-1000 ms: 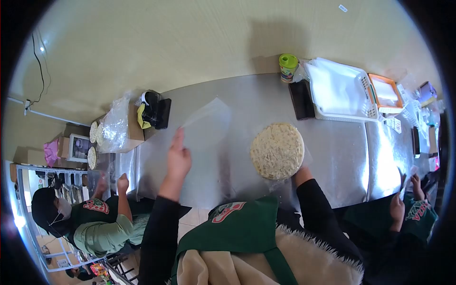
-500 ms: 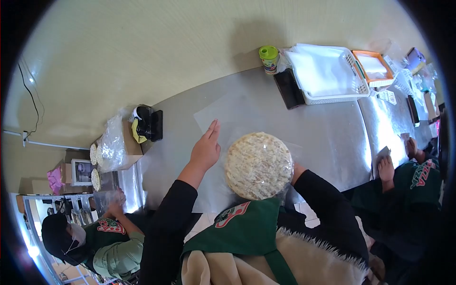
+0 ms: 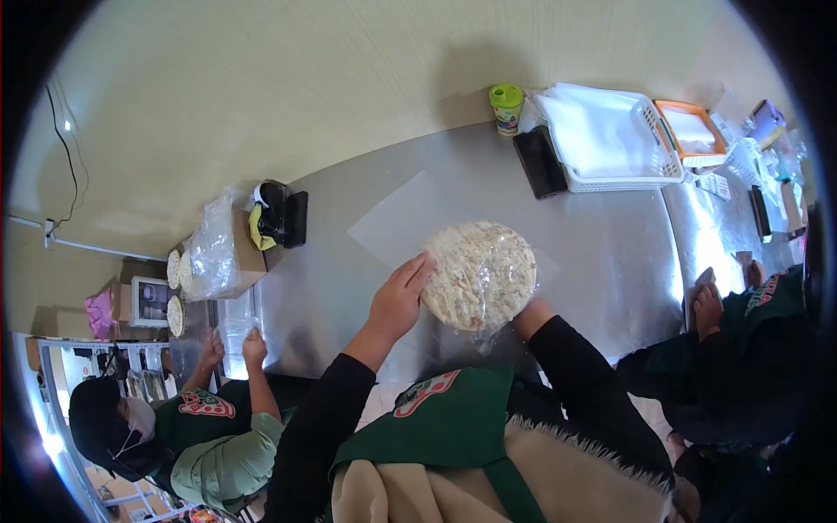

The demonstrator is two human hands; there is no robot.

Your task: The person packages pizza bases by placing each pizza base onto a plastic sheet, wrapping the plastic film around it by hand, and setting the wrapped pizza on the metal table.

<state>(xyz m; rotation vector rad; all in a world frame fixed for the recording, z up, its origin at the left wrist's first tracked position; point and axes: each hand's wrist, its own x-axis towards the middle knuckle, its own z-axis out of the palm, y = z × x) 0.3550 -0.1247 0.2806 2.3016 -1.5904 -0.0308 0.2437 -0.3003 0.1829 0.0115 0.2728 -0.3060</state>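
Observation:
A round pizza (image 3: 479, 277) with a pale, crumbly topping is covered in clear plastic film, which shines and bunches at its lower edge. My left hand (image 3: 399, 301) is at its left edge, fingers held together and touching the rim; the thumb is out of sight. At the lower right edge, my right hand (image 3: 534, 319) holds the pizza from beneath, its fingers hidden. Behind the pizza, a clear plastic sheet (image 3: 392, 209) lies flat on the metal table (image 3: 602, 261).
Along the back stand a green-lidded cup (image 3: 506, 109), a dark phone-like slab (image 3: 540, 163) and a white basket (image 3: 623, 181) of plastic sheets. A cardboard box (image 3: 248, 253) is at left. Co-workers sit on the left (image 3: 196, 427) and right (image 3: 741, 349).
My left hand has moved down and right from above the plastic sheet to the pizza's edge. The pizza has shifted slightly up the view. The left co-worker's hands have moved apart.

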